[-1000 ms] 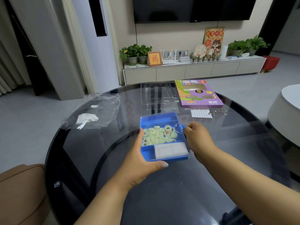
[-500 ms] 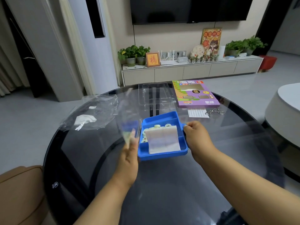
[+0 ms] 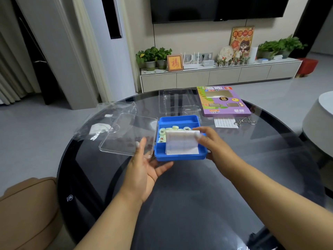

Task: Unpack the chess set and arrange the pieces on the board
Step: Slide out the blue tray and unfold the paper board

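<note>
- The blue case (image 3: 180,156) sits near the middle of the round dark glass surface (image 3: 198,204), with its clear lid (image 3: 126,134) swung fully open to the left and lying about flat.
- The left hand (image 3: 144,170) is palm-up under the lid's near right corner; its fingers are out straight and relaxed, its thumb reaches toward the case's front edge, and it grips nothing.
- The right hand (image 3: 212,141) rests on the case's right side, its fingertips (image 3: 197,135) pinching the edge of the folded white paper board (image 3: 181,142) that lies over the pieces.
- The pale green chess pieces (image 3: 163,134) lie in the case's middle compartment; only a few show to the left of and beyond the paper.
- There is broad bare glass toward the viewer; the surface's rim curves close on the left, near a tan seat (image 3: 27,210).
- At the far side a clear plastic tray (image 3: 178,101), a purple box (image 3: 223,101), a white slip (image 3: 225,122) and a metal wire puzzle (image 3: 246,121) are crowded together; a crumpled clear bag (image 3: 100,121) lies beyond the lid.
- Most pieces are hidden under the paper, and the markings on those that show are hard to read.
- Half a second ago the lid stood upright in the left hand; now it is laid open.
</note>
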